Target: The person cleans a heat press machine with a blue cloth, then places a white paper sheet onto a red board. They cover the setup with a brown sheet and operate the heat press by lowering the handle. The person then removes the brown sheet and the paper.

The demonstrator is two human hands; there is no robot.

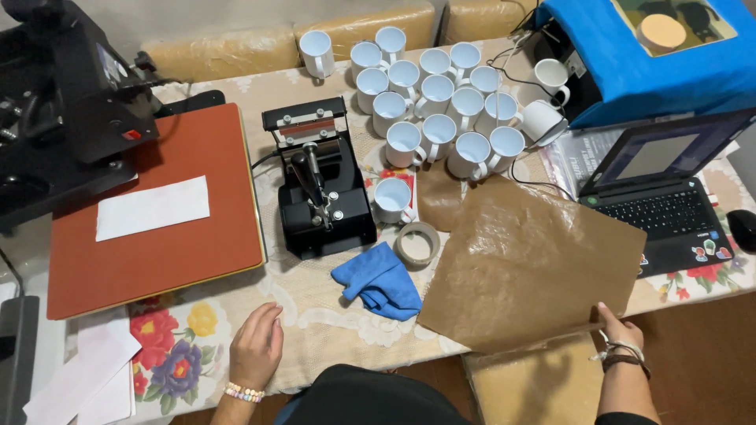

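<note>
My right hand [620, 328] grips the near right corner of a large brown sheet of paper [528, 264] that lies over the table's right half. Flat on the floral tablecloth [323, 323] near the front edge rests my left hand [257, 344], fingers together and holding nothing. A crumpled blue cloth [378, 281] lies between the two hands, just left of the brown sheet. A roll of tape [416, 243] sits behind the cloth.
A black mug press [323, 193] stands mid-table with one white mug [392, 200] beside it. Several white mugs [433, 110] cluster behind. A flat heat press with an orange pad [157, 236] and white paper [153, 208] is left. A laptop [661, 197] and blue-covered box [654, 55] are right.
</note>
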